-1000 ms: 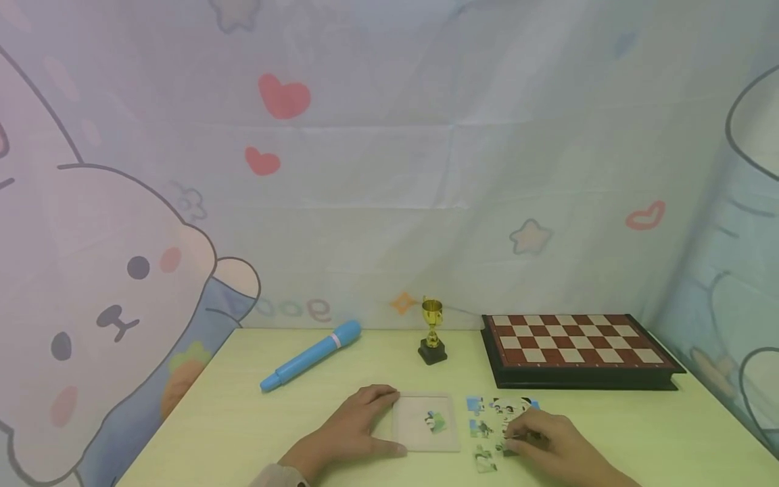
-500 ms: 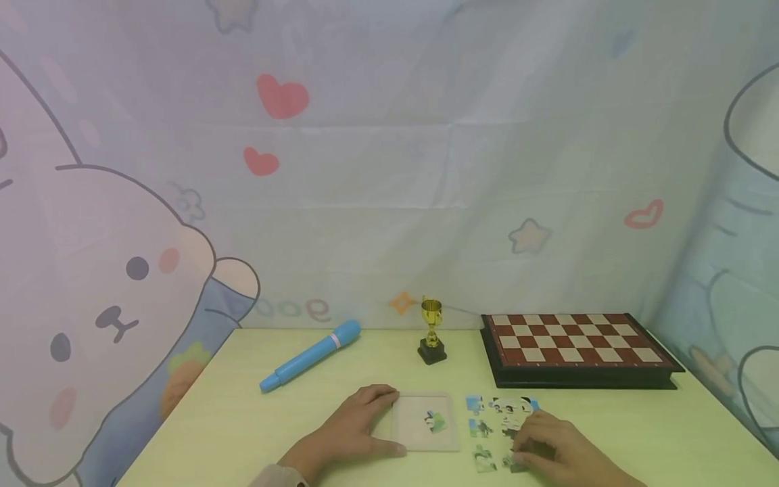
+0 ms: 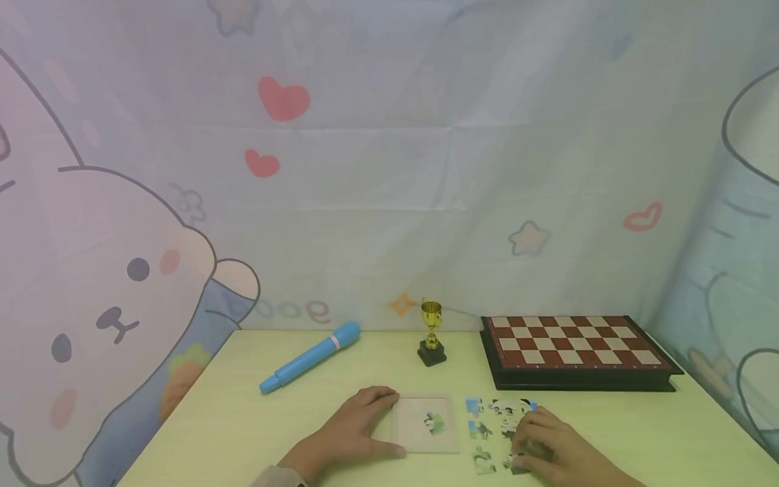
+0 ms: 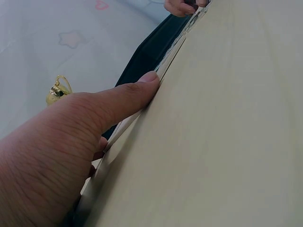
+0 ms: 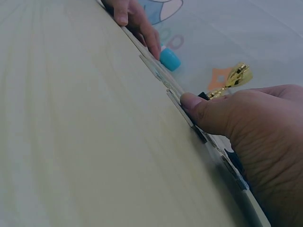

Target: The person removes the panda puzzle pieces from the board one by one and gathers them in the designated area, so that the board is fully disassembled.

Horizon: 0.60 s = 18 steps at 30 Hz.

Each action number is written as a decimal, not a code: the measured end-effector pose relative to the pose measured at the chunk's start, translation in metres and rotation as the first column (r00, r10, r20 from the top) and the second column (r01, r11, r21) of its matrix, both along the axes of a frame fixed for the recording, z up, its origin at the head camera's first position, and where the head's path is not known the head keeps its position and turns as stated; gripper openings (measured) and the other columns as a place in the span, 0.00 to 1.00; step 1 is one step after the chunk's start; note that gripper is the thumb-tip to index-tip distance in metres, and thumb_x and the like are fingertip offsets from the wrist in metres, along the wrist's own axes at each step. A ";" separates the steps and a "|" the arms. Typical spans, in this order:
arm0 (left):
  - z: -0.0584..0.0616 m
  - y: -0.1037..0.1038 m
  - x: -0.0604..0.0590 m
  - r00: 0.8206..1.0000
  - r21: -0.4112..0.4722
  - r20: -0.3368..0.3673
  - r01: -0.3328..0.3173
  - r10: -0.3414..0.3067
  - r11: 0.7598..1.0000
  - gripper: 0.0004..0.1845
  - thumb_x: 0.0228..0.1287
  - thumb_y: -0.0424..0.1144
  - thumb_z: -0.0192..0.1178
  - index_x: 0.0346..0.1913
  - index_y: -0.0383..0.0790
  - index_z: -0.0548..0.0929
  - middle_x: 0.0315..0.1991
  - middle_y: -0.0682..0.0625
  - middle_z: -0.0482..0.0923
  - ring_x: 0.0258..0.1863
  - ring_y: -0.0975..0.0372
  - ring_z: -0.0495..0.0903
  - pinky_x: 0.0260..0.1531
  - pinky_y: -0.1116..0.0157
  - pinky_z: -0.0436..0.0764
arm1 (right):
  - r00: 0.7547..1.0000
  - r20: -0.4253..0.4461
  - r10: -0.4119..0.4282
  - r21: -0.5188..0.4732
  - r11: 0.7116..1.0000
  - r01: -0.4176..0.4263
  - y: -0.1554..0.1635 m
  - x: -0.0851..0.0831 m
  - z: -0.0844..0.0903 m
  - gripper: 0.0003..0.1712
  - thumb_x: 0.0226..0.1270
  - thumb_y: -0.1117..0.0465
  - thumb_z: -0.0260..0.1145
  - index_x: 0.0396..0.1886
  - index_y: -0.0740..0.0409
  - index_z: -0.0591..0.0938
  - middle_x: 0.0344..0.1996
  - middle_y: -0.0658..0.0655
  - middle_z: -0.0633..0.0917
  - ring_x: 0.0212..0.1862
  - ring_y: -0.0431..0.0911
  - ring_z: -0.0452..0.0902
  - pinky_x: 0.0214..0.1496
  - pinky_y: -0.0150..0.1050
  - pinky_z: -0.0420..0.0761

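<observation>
The left hand [image 3: 353, 433] is laid flat on the table [image 3: 243, 419], its fingers extended and its thumb set against the near edge of the clear puzzle tray [image 3: 426, 425]; the tray appears to be steadied in this way so that it does not slide. One puzzle piece [image 3: 435, 423] is already seated inside the tray, just to the right of the left fingertips.

The right hand [image 3: 550, 450] is lowered over the loose puzzle pieces [image 3: 496, 426], which are spread between the two hands, immediately right of the tray. Its fingers are curled down onto a dark piece [image 3: 514, 463] at the near edge of the group (whether the piece is pinched or only pressed cannot be told). In the right wrist view, the thumb [image 5: 199, 106] is seen pressed at a piece's edge.

Beyond the hands, a small gold trophy [image 3: 432, 335] is stood; a chessboard [image 3: 575, 348] lies beyond the right hand, and a blue marker [image 3: 310, 357] beyond the left.
</observation>
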<state>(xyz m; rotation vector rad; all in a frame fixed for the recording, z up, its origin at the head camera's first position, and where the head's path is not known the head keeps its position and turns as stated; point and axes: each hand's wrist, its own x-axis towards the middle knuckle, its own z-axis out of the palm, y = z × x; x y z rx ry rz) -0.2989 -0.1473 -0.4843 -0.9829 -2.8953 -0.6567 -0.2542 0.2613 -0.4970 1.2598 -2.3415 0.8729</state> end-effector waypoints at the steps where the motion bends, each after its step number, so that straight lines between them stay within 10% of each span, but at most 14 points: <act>1: 0.000 0.000 0.000 1.000 0.000 -0.001 0.001 -0.001 1.000 0.53 0.54 0.79 0.56 0.76 0.51 0.65 0.74 0.57 0.61 0.73 0.55 0.60 0.70 0.46 0.64 | 1.000 0.002 -0.008 0.004 1.000 0.008 -0.001 0.001 0.001 0.12 0.66 0.57 0.73 0.41 0.36 0.79 0.43 0.37 0.79 0.46 0.34 0.71 0.48 0.31 0.75; 18: 0.000 0.000 0.000 1.000 0.010 -0.006 0.008 -0.008 1.000 0.52 0.54 0.78 0.57 0.76 0.49 0.67 0.73 0.56 0.62 0.72 0.56 0.61 0.71 0.47 0.64 | 0.999 0.029 -0.020 -0.025 0.999 0.021 -0.001 0.000 0.002 0.12 0.66 0.59 0.72 0.41 0.36 0.80 0.41 0.37 0.80 0.43 0.33 0.71 0.42 0.31 0.76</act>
